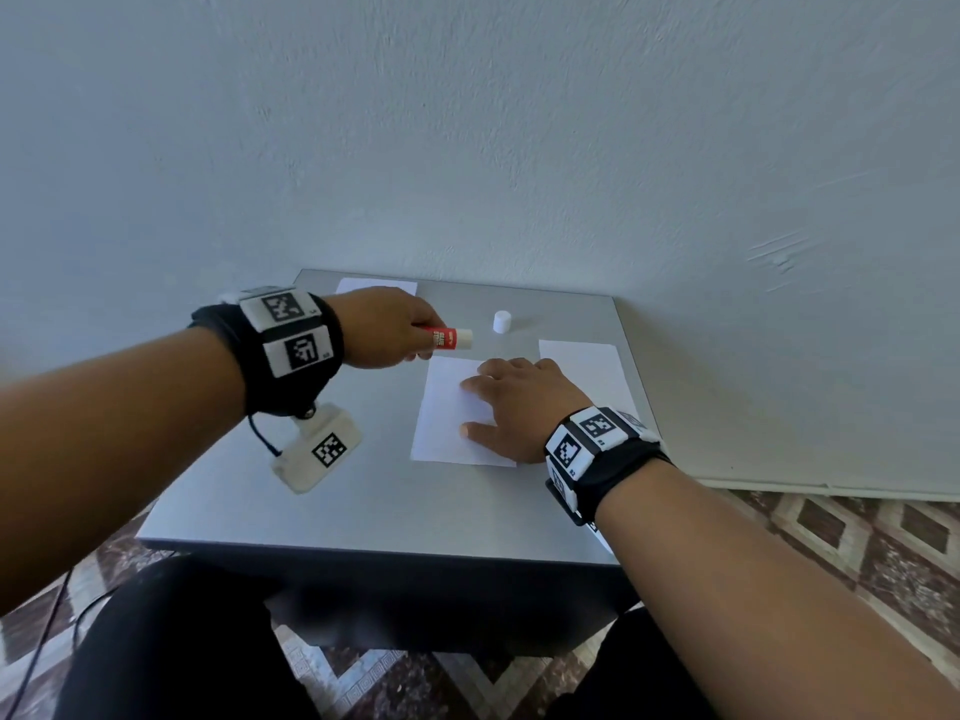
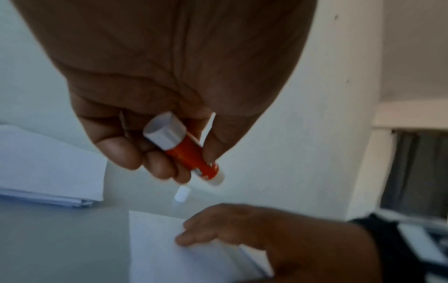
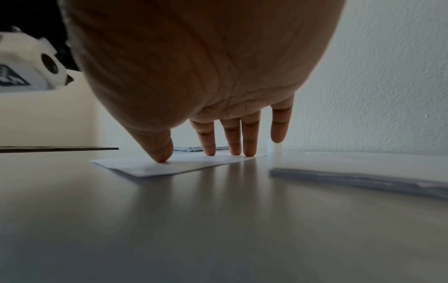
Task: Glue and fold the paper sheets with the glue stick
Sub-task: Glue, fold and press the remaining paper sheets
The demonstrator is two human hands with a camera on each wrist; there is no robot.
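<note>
My left hand (image 1: pixel 387 327) grips a red glue stick (image 1: pixel 448 338) above the table, its uncapped white tip pointing right. In the left wrist view the glue stick (image 2: pixel 188 151) sits pinched between my thumb and fingers. A white paper sheet (image 1: pixel 447 413) lies in the middle of the grey table (image 1: pixel 363 506). My right hand (image 1: pixel 511 402) presses flat on the sheet's right half, fingers straight. In the right wrist view the fingertips (image 3: pixel 211 152) and thumb touch the paper sheet (image 3: pixel 169 165). The white cap (image 1: pixel 502 321) stands upright behind the sheet.
A stack of paper (image 1: pixel 582 368) lies at the right of the table, also low in the right wrist view as the stack (image 3: pixel 363 172). Another paper stack (image 1: pixel 376 286) rests at the back left. A white wall stands right behind the table.
</note>
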